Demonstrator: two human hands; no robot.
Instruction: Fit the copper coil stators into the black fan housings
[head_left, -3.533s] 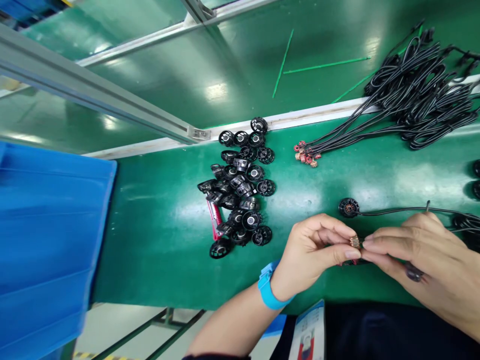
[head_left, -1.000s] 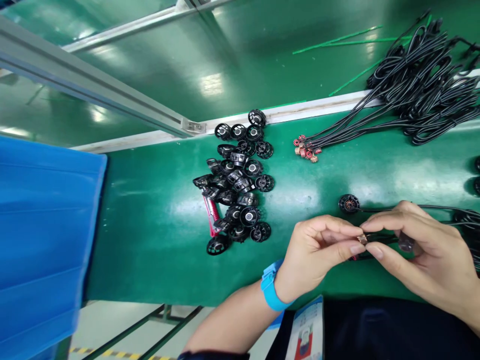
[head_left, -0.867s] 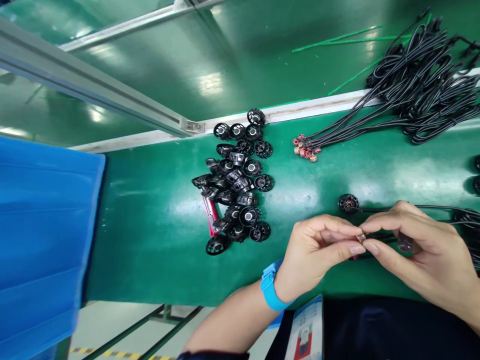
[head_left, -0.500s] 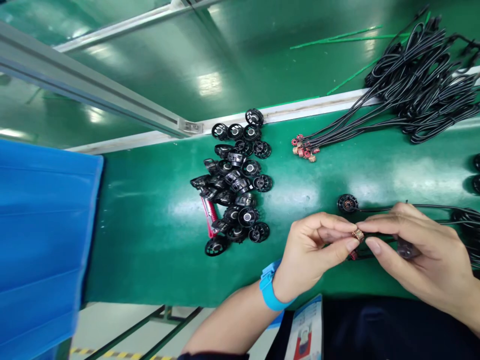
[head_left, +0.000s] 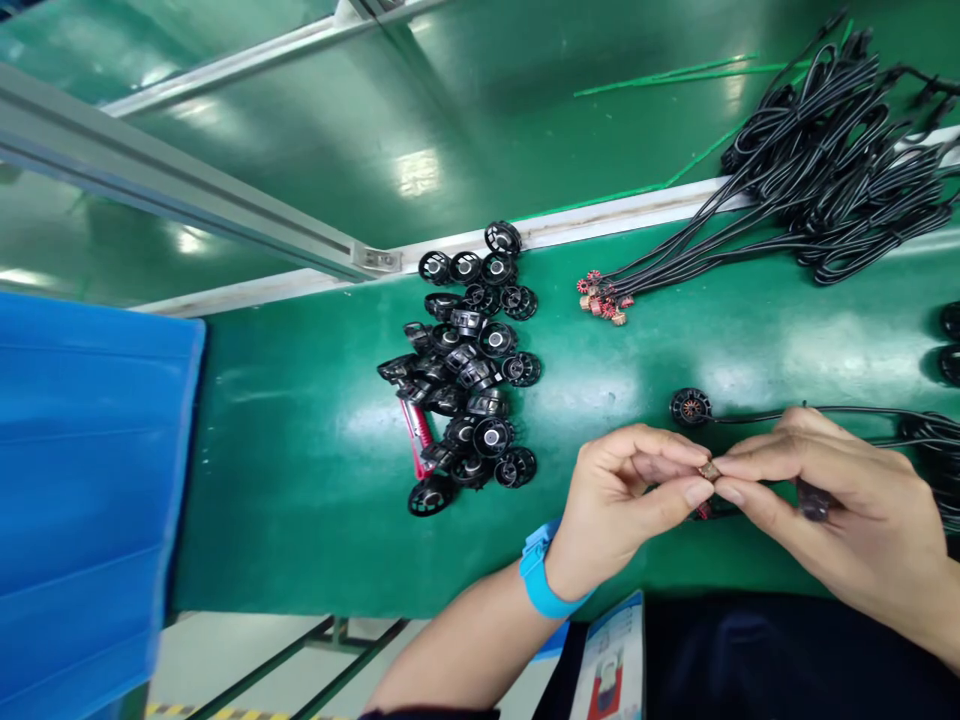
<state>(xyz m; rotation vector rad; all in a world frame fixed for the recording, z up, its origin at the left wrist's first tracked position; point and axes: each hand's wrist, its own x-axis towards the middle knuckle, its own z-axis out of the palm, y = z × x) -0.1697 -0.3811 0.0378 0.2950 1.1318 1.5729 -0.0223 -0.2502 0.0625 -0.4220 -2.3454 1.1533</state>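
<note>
Between both hands is a small copper-wound motor stator point(head_left: 709, 470), pinched at the fingertips. My left hand point(head_left: 637, 490), with a blue band at the wrist, grips it from the left between thumb and fingers. My right hand point(head_left: 847, 510) closes on its other side with thumb and forefinger. A dark object point(head_left: 814, 500) shows under the right hand's curled fingers; its kind is unclear. Just beyond the hands lies a black round housing point(head_left: 690, 407) with a copper winding inside and a cable leading right. Part of another red winding point(head_left: 703, 510) shows below the fingertips.
Several black motor housings point(head_left: 480, 375) lie piled left of centre, beside a red-handled tool point(head_left: 417, 440). Bundled black cables point(head_left: 832, 190) with red and copper windings point(head_left: 604, 300) lie at the back right. A blue bin point(head_left: 90, 480) stands left, and a metal post point(head_left: 225, 190) rises behind.
My right thumb and forefinger have closed in on the stator, which now shows turned and more covered by fingertips. The whole view has shifted slightly.
</note>
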